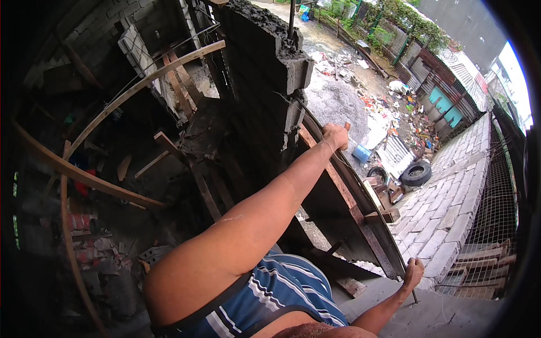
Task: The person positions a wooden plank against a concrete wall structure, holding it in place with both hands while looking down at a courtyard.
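Observation:
My left arm stretches up over a dark upright panel. At the panel's upper end my left hand is closed, and a short reddish-brown stub shows beside its fingers; what it grips I cannot make out. Farther down, near the panel's lower right end, my right hand is closed too, with its contents hidden. A thin dark rod shows just below that hand. Between the two hands run the panel's narrow edge and a reddish wooden strip.
A rough concrete column stands beyond my left hand. Curved-looking timber pieces cross the dark space at left. Outside lie gravel, scattered rubbish, a blue container and a tyre. A block wall runs along the right.

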### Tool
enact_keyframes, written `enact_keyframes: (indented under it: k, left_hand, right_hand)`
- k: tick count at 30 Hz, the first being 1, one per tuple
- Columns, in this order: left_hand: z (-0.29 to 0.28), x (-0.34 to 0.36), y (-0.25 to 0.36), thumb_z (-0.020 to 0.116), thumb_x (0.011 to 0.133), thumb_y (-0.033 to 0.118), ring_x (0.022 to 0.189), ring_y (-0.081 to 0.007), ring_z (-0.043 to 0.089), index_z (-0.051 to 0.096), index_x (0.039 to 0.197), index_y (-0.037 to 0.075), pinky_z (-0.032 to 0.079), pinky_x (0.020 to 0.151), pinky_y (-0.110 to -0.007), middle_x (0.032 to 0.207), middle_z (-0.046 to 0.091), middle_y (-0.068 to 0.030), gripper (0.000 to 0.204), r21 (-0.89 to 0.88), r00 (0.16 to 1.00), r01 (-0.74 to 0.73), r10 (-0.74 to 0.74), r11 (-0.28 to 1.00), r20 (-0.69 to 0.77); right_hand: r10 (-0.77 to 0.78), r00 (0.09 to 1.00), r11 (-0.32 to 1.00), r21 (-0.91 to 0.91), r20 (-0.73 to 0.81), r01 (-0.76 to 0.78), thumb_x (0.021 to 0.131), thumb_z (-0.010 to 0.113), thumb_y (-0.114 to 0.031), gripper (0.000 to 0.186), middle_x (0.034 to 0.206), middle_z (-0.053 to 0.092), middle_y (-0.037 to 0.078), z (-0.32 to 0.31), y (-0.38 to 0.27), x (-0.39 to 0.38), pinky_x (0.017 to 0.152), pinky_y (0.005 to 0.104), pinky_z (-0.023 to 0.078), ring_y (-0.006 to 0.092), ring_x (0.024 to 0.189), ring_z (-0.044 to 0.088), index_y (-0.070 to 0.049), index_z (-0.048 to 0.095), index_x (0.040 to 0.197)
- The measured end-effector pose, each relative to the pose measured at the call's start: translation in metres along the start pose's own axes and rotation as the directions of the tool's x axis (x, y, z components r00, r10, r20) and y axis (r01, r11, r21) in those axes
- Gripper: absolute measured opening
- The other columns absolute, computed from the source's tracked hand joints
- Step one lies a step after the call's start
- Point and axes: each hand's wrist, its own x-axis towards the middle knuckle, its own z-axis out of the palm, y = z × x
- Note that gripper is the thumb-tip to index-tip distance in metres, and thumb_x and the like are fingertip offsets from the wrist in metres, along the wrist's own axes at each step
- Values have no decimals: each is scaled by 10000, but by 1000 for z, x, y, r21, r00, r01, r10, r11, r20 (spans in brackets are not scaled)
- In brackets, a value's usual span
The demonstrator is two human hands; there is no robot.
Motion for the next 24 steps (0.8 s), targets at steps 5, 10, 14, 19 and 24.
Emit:
enact_keyframes:
  k: [5,10,14,19,24]
  left_hand:
    - [-4,-5,3,663,717,218,1073,-245,651,721,1072,127,519,859,-359,1126,689,-87,371,-21,1000,6,-6,1000,4]
    - [-4,-6,1,660,724,225,1080,-243,648,716,1087,125,518,862,-358,1128,688,-90,380,-22,1000,15,-15,1000,7]
    - [-4,-4,2,661,725,229,1082,-241,648,713,1092,123,518,863,-358,1127,688,-90,386,-16,1000,3,-3,1000,15]
    - [-3,-2,2,677,715,241,1072,-231,652,717,1088,133,521,848,-349,1120,690,-85,391,3,1000,-4,4,1000,31]
    - [0,1,0,685,704,238,1068,-228,653,721,1080,138,522,846,-344,1117,692,-81,390,11,1000,-1,1,1000,21]
  right_hand:
    - [28,999,1000,6,17,-28,761,527,-228,284,640,589,159,-5,-8,-4,598,394,431,240,573,541,40,618,736]
    - [52,998,998,-22,20,-52,759,523,-239,292,643,588,163,-8,-20,-7,607,402,431,252,582,545,37,613,731]
    - [54,998,998,-19,31,-53,758,524,-239,289,647,585,174,-8,-16,-6,613,415,426,270,590,542,37,602,721]
    - [25,1000,998,-50,17,-24,760,522,-236,288,654,575,199,-6,-13,-4,618,434,415,296,596,527,41,585,710]
    - [33,999,999,-30,25,-32,762,519,-231,282,641,565,194,-9,-22,-7,611,434,411,292,585,522,38,584,706]
